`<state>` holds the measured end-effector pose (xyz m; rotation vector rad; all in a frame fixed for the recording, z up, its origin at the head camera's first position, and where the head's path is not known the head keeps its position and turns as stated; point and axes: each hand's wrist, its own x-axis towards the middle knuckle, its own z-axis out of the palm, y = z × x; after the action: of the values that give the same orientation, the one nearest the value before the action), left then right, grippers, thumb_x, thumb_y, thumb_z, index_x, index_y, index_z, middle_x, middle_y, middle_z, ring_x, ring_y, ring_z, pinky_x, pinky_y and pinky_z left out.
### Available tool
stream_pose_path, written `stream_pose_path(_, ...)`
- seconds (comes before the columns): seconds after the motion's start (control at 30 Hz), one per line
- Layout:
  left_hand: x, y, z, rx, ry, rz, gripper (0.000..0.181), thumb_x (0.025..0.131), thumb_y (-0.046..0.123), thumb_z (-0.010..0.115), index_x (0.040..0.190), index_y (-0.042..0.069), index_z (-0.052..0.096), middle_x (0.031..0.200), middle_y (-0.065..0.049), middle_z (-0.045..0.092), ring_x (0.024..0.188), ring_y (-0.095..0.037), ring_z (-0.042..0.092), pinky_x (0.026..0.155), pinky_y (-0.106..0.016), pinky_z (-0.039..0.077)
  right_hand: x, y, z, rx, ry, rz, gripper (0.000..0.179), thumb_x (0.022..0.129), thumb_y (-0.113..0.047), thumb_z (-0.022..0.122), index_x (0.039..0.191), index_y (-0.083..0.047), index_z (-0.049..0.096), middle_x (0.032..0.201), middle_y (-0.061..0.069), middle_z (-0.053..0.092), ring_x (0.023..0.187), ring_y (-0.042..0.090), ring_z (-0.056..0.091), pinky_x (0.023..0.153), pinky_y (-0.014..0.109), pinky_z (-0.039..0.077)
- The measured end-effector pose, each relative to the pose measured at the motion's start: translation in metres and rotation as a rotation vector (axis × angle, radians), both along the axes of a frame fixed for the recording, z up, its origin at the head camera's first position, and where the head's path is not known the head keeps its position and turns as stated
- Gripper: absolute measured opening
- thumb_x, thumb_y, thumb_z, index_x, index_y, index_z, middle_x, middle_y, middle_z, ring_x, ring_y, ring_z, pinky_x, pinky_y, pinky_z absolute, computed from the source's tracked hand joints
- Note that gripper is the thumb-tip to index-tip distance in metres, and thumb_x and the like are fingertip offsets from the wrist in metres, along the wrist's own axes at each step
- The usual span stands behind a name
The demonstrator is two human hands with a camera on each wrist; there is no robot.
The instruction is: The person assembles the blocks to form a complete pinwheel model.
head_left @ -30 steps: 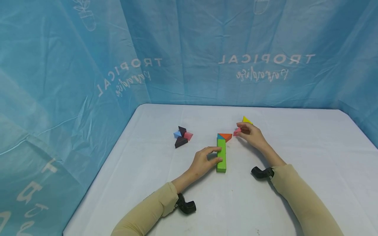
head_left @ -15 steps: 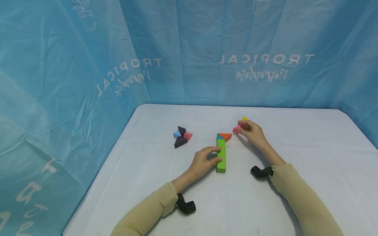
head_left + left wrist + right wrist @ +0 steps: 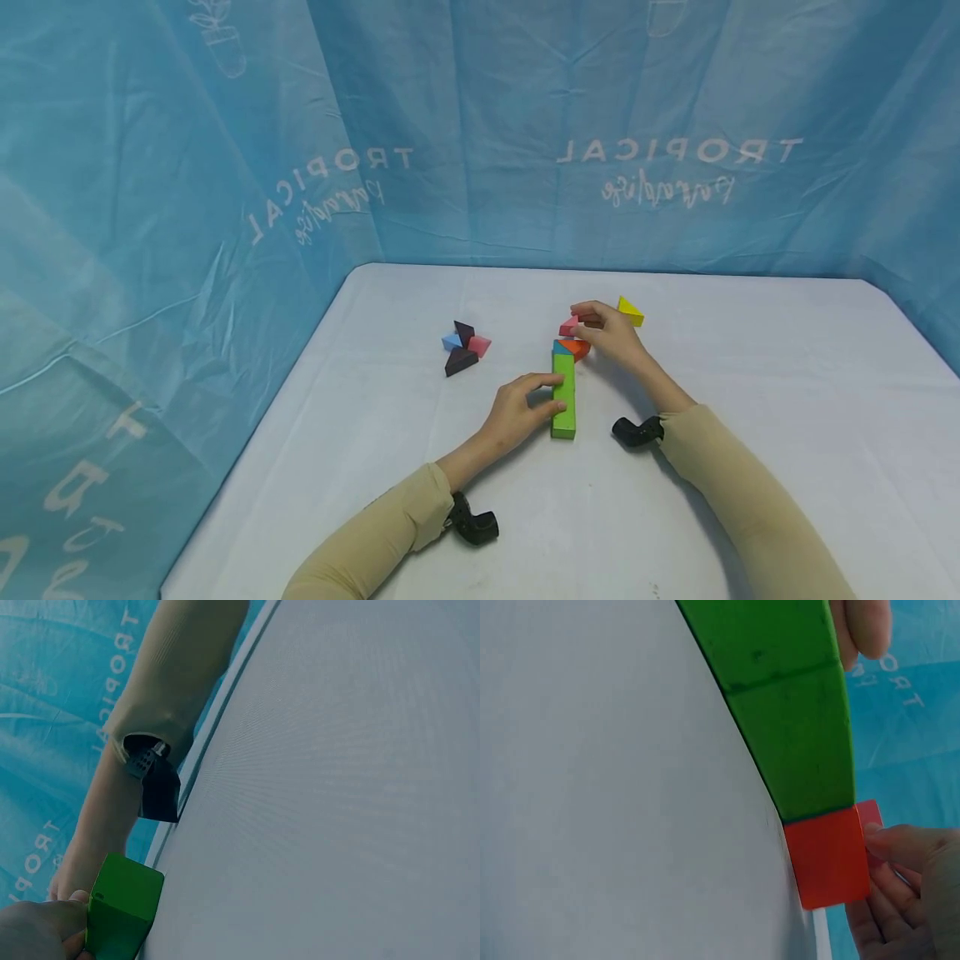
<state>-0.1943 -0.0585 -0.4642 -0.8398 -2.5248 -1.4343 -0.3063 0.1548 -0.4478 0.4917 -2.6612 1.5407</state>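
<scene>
My right hand (image 3: pixel 611 335) pinches a pink triangular block (image 3: pixel 568 326) between thumb and fingers, just beyond the far end of a block row. A green stretch (image 3: pixel 564 417) makes up most of this row, with seams between its pieces in the right wrist view. At its far end lie a blue triangular block (image 3: pixel 559 348) and an orange triangular block (image 3: pixel 580 349). My left hand (image 3: pixel 517 412) rests its thumb and forefinger on the green blocks from the left. In the right wrist view, the orange block (image 3: pixel 827 859) partly hides the pink one (image 3: pixel 869 813).
A yellow triangular block (image 3: pixel 631 312) lies to the right, beyond my right hand. On the left sits a small cluster: dark blocks (image 3: pixel 461 361), a light blue block (image 3: pixel 451 342) and another pink block (image 3: pixel 480 345). Blue curtains surround the white tabletop (image 3: pixel 360 467).
My right hand has carried the pink triangular block leftward, from beside the yellow one to beyond the row's far end. The yellow block shows more fully. My left hand has stayed in place.
</scene>
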Motion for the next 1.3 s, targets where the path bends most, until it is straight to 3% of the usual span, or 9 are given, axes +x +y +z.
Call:
stream_pose_path(0.37,0.0002,0.0,0.0003,-0.007,-0.003,-0.002,0.041,0.085,0.019,0.072,0.123,0.008,0.062,0.12,-0.003,0.062,0.116,-0.012,0.053,0.098,-0.031,0.041,-0.0069,-0.0077,-0.0019,0.058,-0.054,0.008,0.038,0.09,-0.013,0.065,0.125,-0.001,0.056,0.12,0.016,0.059,0.109,0.03,0.056,0.091,0.041,0.048)
stream_pose_path(0.63,0.0004,0.0005,0.0009,0.002,-0.002,0.003,0.04,0.085,0.018,0.073,0.123,0.008,0.062,0.12,-0.003,0.063,0.116,-0.012,0.053,0.098,-0.032,0.041,-0.0073,-0.0048,-0.0008,0.006,-0.109,0.003,0.044,0.094,-0.026,0.061,0.128,0.0,0.055,0.122,0.016,0.058,0.111,0.03,0.054,0.096,0.044,0.043)
stream_pose_path(1.3,0.0008,0.0,0.0007,-0.012,0.023,0.007,0.04,0.085,0.019,0.072,0.122,0.009,0.062,0.119,-0.003,0.063,0.114,-0.012,0.054,0.097,-0.031,0.042,-0.0052,-0.0106,-0.0035,-0.037,-0.148,-0.011,0.034,0.093,-0.018,0.063,0.122,-0.001,0.06,0.113,0.014,0.063,0.103,0.026,0.058,0.088,0.037,0.049)
